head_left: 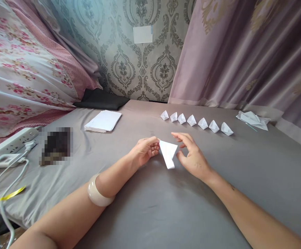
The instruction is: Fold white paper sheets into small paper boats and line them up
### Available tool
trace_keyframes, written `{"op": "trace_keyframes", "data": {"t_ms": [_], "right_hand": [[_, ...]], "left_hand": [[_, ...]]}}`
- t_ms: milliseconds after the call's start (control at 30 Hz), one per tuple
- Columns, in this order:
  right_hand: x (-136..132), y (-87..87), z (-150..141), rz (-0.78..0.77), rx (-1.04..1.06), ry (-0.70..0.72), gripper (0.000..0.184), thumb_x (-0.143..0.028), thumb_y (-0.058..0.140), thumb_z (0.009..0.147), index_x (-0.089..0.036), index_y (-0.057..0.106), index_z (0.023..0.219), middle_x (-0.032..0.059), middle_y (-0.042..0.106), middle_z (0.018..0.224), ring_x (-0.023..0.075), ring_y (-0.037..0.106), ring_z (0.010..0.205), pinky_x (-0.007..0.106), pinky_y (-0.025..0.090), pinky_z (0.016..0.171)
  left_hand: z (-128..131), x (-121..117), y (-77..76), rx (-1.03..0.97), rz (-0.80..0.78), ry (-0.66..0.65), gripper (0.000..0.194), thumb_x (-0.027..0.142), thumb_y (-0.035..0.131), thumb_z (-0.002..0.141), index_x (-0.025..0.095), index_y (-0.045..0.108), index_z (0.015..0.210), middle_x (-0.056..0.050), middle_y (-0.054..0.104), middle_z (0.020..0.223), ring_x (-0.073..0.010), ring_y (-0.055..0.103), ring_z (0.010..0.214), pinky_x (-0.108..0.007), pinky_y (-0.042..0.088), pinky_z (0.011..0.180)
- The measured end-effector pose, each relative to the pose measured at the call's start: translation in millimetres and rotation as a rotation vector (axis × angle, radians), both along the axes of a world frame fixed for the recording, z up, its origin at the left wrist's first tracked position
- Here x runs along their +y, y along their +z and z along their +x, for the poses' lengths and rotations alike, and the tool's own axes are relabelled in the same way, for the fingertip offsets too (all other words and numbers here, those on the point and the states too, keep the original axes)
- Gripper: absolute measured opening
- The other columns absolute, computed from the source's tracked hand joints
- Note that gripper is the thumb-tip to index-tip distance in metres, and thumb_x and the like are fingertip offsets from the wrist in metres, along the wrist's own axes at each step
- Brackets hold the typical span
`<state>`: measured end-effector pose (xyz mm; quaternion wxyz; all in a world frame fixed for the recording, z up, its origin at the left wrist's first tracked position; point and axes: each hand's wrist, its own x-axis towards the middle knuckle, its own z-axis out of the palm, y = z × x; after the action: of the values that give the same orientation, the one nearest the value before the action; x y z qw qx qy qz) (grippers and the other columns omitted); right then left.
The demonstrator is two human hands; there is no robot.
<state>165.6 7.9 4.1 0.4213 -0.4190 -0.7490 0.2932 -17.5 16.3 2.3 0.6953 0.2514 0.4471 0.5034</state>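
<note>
A piece of folded white paper [168, 152] hangs in front of me, its top left corner pinched between the thumb and fingers of my left hand [148, 149]. The paper is wide at the top and narrows to a blunt lower end. My right hand [191, 155] is just to the right of it, thumb and fingers apart, holding nothing. Beyond my hands, several small folded paper boats [191, 120] stand in a slanting row on the grey sheet [150, 214].
A stack of white paper [103, 121] lies at the back left, near a black cloth [101, 99]. Paper scraps [252, 119] are at the far right. On the left are a power strip [7, 148] with cables, a blurred-out dark object [55, 146] and a yellow strip [12, 193].
</note>
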Motion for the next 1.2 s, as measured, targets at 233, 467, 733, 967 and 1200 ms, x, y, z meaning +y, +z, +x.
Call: {"op": "trace_keyframes", "data": {"t_ms": [233, 467, 733, 967, 1200], "right_hand": [[-5.8, 1.8, -2.7, 0.480, -0.243, 0.127, 0.029, -0.013, 0.050, 0.088, -0.025, 0.066, 0.109, 0.0064, 0.065, 0.109, 0.0208, 0.055, 0.103, 0.040, 0.044, 0.092], [-4.2, 7.6, -7.6, -0.147, 0.102, -0.076, 0.022, -0.040, 0.064, 0.082, -0.019, 0.069, 0.079, 0.0013, 0.065, 0.071, 0.0154, 0.057, 0.067, 0.028, 0.045, 0.064], [-7.7, 8.0, -10.4, -0.391, 0.003, -0.097, 0.029, -0.044, 0.065, 0.076, -0.017, 0.063, 0.066, -0.0033, 0.054, 0.056, 0.0109, 0.046, 0.054, 0.024, 0.036, 0.052], [-12.4, 8.8, -16.0, -0.039, 0.013, -0.228, 0.017, -0.037, 0.061, 0.082, -0.020, 0.061, 0.083, -0.0002, 0.064, 0.075, 0.0130, 0.056, 0.064, 0.026, 0.044, 0.060], [-14.1, 12.8, -17.9, 0.139, 0.102, -0.212, 0.005, -0.022, 0.055, 0.083, -0.020, 0.060, 0.084, 0.0008, 0.065, 0.077, 0.0127, 0.058, 0.066, 0.026, 0.049, 0.064]], "left_hand": [[2.5, -4.0, 2.7, -0.031, -0.153, -0.136, 0.014, 0.006, 0.059, 0.071, 0.013, 0.055, 0.060, 0.002, 0.050, 0.052, -0.0047, 0.045, 0.049, -0.016, 0.040, 0.048], [4.4, -11.5, 4.2, 0.168, 0.084, -0.256, 0.023, 0.033, 0.071, 0.076, 0.010, 0.065, 0.076, -0.004, 0.061, 0.074, -0.0098, 0.056, 0.067, -0.022, 0.044, 0.062], [6.9, -14.9, 1.3, 0.234, 0.435, -0.091, 0.020, 0.034, 0.073, 0.076, 0.017, 0.072, 0.087, -0.002, 0.068, 0.088, -0.0115, 0.056, 0.080, -0.024, 0.041, 0.077], [8.7, -13.6, 1.1, 0.188, 0.338, -0.037, 0.018, 0.034, 0.073, 0.075, 0.018, 0.075, 0.083, -0.003, 0.068, 0.082, -0.0112, 0.058, 0.077, -0.022, 0.044, 0.069], [9.5, -15.0, 0.3, 0.090, 0.334, -0.129, 0.020, 0.035, 0.074, 0.076, 0.018, 0.075, 0.087, -0.003, 0.068, 0.085, -0.0117, 0.061, 0.079, -0.023, 0.051, 0.069]]}}
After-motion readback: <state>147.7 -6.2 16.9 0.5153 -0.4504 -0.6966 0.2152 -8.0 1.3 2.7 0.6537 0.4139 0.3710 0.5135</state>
